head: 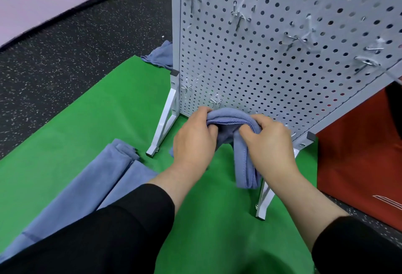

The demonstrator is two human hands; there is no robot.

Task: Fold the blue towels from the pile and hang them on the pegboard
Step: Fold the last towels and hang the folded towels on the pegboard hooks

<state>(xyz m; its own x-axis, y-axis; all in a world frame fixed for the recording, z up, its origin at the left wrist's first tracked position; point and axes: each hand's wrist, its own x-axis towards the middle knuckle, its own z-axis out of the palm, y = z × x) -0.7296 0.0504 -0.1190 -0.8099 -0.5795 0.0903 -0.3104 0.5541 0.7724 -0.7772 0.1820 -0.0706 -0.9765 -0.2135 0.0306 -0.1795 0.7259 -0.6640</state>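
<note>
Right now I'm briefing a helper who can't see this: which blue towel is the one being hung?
Find the grey pegboard standing on the green mat. At its bottom edge, the left hand and right hand grip a folded blue towel, one end hanging down. It alone is lifted; the other towels lie flat at left.

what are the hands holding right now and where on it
Both hands grip one folded blue towel at its top fold: left hand on the left side, right hand on the right.
</note>
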